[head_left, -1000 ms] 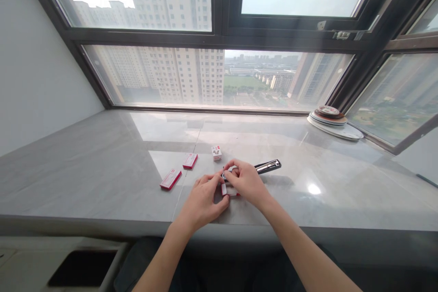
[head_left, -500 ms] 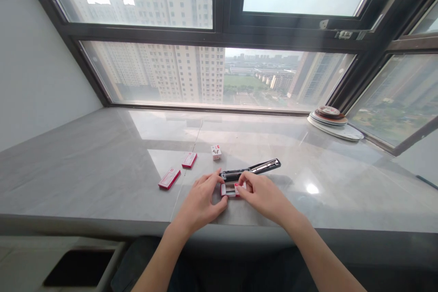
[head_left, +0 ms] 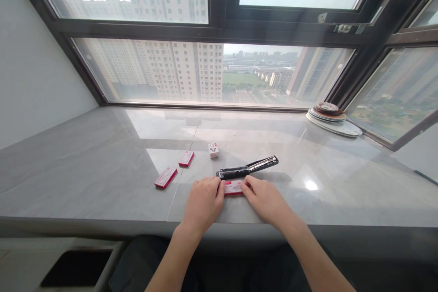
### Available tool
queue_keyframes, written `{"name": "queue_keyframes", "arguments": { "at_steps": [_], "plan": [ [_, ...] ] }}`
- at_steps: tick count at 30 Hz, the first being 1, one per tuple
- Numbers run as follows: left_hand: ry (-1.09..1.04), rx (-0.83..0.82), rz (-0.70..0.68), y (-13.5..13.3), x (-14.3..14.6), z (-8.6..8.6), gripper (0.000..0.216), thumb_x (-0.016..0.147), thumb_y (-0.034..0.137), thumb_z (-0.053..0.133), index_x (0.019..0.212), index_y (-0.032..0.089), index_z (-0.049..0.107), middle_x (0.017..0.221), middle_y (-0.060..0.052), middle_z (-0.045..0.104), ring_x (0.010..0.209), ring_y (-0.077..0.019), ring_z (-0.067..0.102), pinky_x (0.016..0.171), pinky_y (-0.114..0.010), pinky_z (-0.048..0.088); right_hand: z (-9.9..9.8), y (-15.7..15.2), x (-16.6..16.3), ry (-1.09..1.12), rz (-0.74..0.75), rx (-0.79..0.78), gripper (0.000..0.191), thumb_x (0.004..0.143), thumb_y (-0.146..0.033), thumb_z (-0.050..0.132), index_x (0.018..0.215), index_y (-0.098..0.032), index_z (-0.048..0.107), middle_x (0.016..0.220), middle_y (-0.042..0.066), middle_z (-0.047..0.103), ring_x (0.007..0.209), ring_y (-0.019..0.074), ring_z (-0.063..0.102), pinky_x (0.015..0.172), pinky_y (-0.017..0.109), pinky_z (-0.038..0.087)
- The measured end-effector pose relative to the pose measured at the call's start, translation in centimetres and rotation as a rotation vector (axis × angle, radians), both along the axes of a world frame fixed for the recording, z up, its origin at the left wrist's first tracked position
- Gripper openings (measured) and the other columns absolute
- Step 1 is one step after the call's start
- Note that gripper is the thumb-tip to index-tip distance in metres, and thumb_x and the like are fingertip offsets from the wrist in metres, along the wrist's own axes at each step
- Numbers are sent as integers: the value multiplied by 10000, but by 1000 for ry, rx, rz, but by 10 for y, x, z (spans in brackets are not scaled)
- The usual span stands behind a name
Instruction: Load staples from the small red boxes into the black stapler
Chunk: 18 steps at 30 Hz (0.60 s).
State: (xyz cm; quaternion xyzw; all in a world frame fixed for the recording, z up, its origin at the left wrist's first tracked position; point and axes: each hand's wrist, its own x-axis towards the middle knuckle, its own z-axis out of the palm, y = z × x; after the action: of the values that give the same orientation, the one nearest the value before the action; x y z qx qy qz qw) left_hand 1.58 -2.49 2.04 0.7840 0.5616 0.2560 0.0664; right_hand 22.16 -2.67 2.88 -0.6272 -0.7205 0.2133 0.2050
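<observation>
Between my two hands, near the counter's front edge, lies a small red and white staple box (head_left: 233, 187), its printed lid side up. My left hand (head_left: 204, 200) grips the box's left end, fingers curled together. On the right end, the thumb and fingers of my right hand (head_left: 265, 197) pinch it. Just behind the box rests a black stapler (head_left: 236, 172), swung wide open so its metal channel shows. My fingertips hide both ends of the box.
Two more red and white boxes, a nearer one (head_left: 166, 177) and a farther one (head_left: 186, 159), lie to the left. A small white printed carton (head_left: 213, 150) stands behind the stapler. Stacked plates (head_left: 328, 119) sit by the window at the back right of the grey counter (head_left: 102, 169).
Half a second ago the box's tray was partly exposed at the left; now the printed cover spans between my hands. My left fingers have closed in on its end.
</observation>
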Motion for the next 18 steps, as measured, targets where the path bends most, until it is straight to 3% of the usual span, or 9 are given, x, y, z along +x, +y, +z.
{"name": "queue_keyframes", "arguments": {
  "at_steps": [5,7,9,13,15,18],
  "plan": [
    [-113,5,34,-9,2,7,262,1068,425,450,973,266,634,903,-14,651,762,-200,628,676,-315,413,-6,5,55,80,-220,-127,437,940,-653,574,830,-230,587,643,6,617,609,193,571,559,296,318],
    [-112,5,-4,-11,3,9,255,1060,441,469,1152,304,663,973,-20,658,808,-205,654,696,-314,439,-7,9,84,97,-300,-146,495,887,-695,623,1021,-218,627,595,-24,578,581,199,565,548,297,336],
    [-91,4,-22,-11,4,9,325,1059,468,468,1289,326,649,1001,-31,663,856,-221,671,723,-323,461,-5,14,106,139,-334,-124,669,827,-685,702,1269,-194,593,574,-51,549,571,203,568,547,296,354],
    [-48,-10,-35,-7,5,8,414,1057,523,451,1357,312,644,1046,-55,686,937,-261,683,780,-356,487,5,27,120,401,-237,-161,990,755,-589,815,1565,-204,397,672,-50,596,501,153,516,499,284,343],
    [-42,-16,-43,-4,6,6,442,1057,534,444,1376,296,636,1123,-68,696,1018,-285,677,829,-375,494,10,35,116,526,-125,-219,964,750,-561,830,1560,-227,428,735,-28,623,518,139,515,479,272,317],
    [-50,-25,-29,0,6,3,470,1049,550,454,1400,283,616,1215,-76,696,1101,-309,660,889,-397,491,14,49,104,614,29,-249,767,747,-576,829,1378,-189,631,712,-20,602,562,128,491,501,264,311]
  ]
}}
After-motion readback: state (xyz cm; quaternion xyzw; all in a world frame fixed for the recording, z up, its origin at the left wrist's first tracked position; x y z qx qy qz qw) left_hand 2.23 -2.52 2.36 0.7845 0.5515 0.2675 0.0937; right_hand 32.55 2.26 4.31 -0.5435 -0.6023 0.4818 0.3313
